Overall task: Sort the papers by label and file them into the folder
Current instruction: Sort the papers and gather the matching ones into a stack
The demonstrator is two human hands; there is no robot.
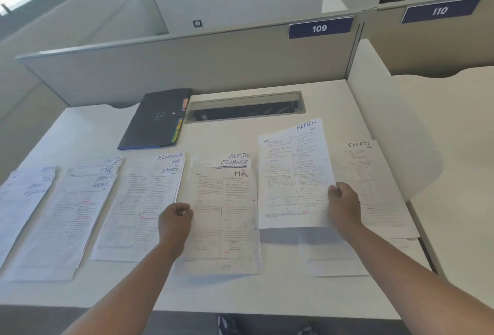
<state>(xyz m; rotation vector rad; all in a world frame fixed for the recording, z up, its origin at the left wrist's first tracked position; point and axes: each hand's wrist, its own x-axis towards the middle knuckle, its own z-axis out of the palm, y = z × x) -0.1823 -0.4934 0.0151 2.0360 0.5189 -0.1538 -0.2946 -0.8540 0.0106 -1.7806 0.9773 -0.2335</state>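
Observation:
My right hand (344,209) pinches the right edge of a sheet labelled ADMIN (294,174) and holds it lifted above the desk. My left hand (175,223) pinches the left edge of the top sheet, labelled HR (224,217), of a stack whose lower sheets show ADMIN and FINANCE. A sheet marked SPORTS (366,174) lies flat at the right. To the left lie more fanned stacks: one topped SPORTS under FINANCE and HR (139,206), one with HR and SPORTS labels (66,217), and a blurred one (21,201). A dark folder (157,118) with coloured tabs lies shut at the back.
The white desk (240,292) is bounded by grey partitions, with signs 109 (320,28) and 110 (439,11). An open cable trough (246,107) is sunk into the desk beside the folder. Another sheet (331,257) lies under the lifted paper.

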